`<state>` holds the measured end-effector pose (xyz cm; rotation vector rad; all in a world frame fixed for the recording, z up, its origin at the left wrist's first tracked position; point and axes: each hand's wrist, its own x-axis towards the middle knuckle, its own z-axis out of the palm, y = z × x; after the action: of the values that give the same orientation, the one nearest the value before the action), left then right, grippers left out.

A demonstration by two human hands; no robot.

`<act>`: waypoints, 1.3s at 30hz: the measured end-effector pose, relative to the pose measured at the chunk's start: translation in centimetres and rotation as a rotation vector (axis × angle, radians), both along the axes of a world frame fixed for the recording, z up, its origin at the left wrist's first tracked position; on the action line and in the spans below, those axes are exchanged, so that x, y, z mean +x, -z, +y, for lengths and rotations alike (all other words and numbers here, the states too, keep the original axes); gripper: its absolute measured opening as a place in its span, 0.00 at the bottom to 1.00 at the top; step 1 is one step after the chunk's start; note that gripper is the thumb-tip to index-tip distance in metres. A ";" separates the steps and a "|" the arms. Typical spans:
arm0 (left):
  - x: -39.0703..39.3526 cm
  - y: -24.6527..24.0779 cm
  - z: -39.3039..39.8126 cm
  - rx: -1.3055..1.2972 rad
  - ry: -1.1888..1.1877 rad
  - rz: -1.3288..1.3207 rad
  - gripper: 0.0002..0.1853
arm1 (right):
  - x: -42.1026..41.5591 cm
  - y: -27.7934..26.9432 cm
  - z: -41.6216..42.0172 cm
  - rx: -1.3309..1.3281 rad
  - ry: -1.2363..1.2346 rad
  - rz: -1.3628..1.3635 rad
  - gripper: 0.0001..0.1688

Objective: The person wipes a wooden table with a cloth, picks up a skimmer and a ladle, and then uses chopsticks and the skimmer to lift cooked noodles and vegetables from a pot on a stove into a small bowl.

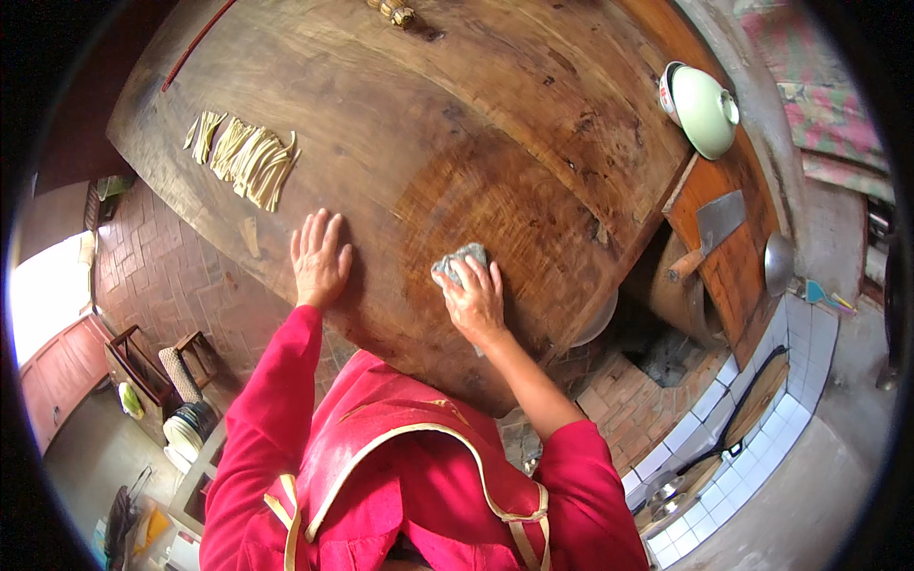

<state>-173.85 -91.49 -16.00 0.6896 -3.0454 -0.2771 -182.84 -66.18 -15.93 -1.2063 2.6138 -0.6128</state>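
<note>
My right hand (475, 296) presses a bunched grey cloth (460, 262) onto a large wooden board (400, 86), with the fingers over it. Around and beyond the cloth the wood is darker and looks damp. My left hand (320, 258) lies flat on the board near its front edge, fingers slightly apart, holding nothing. Past the left hand, towards the upper left, cut noodle strips (250, 158) lie in a flat row of bunches on the wood.
A thin red rod (196, 46) and a bundled straw brush (393, 11) lie farther back. At right are a pale green bowl (703, 110) resting against another bowl, a cleaver (720, 220) on an orange-brown board and a metal bowl (778, 264). A tiled stove (785, 421) stands at lower right.
</note>
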 end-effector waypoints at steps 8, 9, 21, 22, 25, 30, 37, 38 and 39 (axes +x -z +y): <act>-0.2 -0.1 -0.1 0.022 -0.009 -0.031 0.27 | -11.6 2.2 -9.6 -0.107 0.126 0.162 0.13; -0.2 -0.2 -0.1 0.022 -0.012 -0.034 0.27 | -13.2 2.4 -10.4 -0.053 0.125 0.177 0.15; -0.2 -0.2 -0.4 0.069 -0.031 -0.055 0.27 | -32.3 3.2 -8.1 0.064 0.649 0.113 0.14; -0.2 -0.3 -0.4 0.072 -0.027 -0.049 0.28 | -32.2 3.6 -7.9 -0.046 0.617 0.355 0.15; -0.2 -0.4 -0.4 0.078 -0.040 -0.057 0.27 | -28.8 4.0 -9.5 -0.052 0.552 0.371 0.18; -0.5 -0.5 -0.2 0.056 -0.032 -0.046 0.27 | -13.6 2.0 -13.6 -0.366 0.204 -0.071 0.09; -0.4 -0.4 -0.1 0.044 -0.028 -0.039 0.27 | -11.4 1.8 -12.8 -0.161 -0.177 0.058 0.12; -0.4 -0.4 -0.1 0.044 -0.025 -0.039 0.27 | -13.4 2.1 -12.9 -0.143 -0.111 0.085 0.15; -0.4 -0.4 -0.1 0.046 -0.024 -0.038 0.27 | -15.8 2.4 -12.7 -0.145 -0.055 0.104 0.11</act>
<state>-174.23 -91.57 -15.64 0.7426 -3.0731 -0.3379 -198.67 -78.91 -18.36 -1.3828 2.6493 -0.7594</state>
